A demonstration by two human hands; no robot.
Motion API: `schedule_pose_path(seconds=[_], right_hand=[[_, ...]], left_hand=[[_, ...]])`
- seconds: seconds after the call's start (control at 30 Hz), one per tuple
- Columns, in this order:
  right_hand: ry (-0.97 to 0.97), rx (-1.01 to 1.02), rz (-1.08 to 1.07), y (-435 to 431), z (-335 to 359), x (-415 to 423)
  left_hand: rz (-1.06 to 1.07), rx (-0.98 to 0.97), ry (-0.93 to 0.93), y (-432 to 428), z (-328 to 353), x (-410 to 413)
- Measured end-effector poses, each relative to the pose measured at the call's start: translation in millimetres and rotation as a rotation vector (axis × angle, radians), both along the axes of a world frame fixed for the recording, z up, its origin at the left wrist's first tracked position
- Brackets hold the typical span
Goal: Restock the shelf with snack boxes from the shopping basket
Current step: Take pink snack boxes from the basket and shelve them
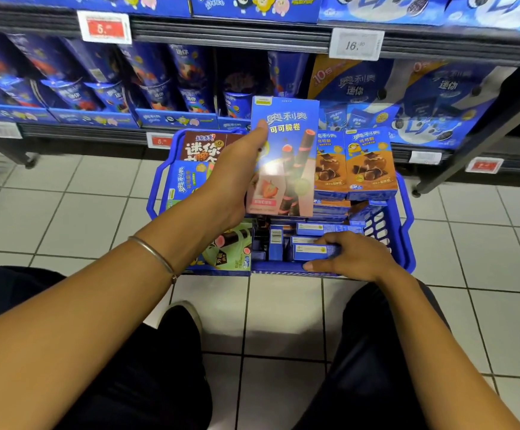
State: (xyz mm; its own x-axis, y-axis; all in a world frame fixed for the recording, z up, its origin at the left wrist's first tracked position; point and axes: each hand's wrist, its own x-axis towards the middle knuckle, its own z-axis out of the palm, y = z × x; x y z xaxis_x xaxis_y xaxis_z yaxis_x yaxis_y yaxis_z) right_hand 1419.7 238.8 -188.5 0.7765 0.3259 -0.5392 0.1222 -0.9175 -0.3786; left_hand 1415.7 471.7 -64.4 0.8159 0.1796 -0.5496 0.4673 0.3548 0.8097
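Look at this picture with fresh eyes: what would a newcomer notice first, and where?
The left hand holds a blue and pink snack box upright in the middle, above a blue basket packed with boxes on the tiled floor. Nearer the person, the right hand grips a small blue box inside the basket. Behind, a shelf of blue packets fills the top.
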Motion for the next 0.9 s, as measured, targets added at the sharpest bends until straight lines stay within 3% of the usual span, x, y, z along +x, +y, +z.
schedule_pose_path(seconds=[0.07,0.2,0.27,0.53,0.7,0.9], right_hand=[[-0.032,0.09,-0.069,-2,0,-3],[-0.043,0.623,-0.401,-1,16,-5],[-0.063,0.764,-0.575,1,31,0],[0.124,1.326,-0.926,4,87,12],[0.211,1.381,-0.877,18,97,13],[0.096,1.324,-0.833,57,94,8]], left_hand=[[0.0,0.006,0.0,0,-2,0],[-0.01,0.016,0.016,2,-5,0],[-0.013,0.029,0.016,5,-6,1],[0.006,0.1,0.004,10,-8,4],[-0.041,0.189,-0.008,2,-8,-2],[0.014,-0.011,-0.052,-7,-9,-13]])
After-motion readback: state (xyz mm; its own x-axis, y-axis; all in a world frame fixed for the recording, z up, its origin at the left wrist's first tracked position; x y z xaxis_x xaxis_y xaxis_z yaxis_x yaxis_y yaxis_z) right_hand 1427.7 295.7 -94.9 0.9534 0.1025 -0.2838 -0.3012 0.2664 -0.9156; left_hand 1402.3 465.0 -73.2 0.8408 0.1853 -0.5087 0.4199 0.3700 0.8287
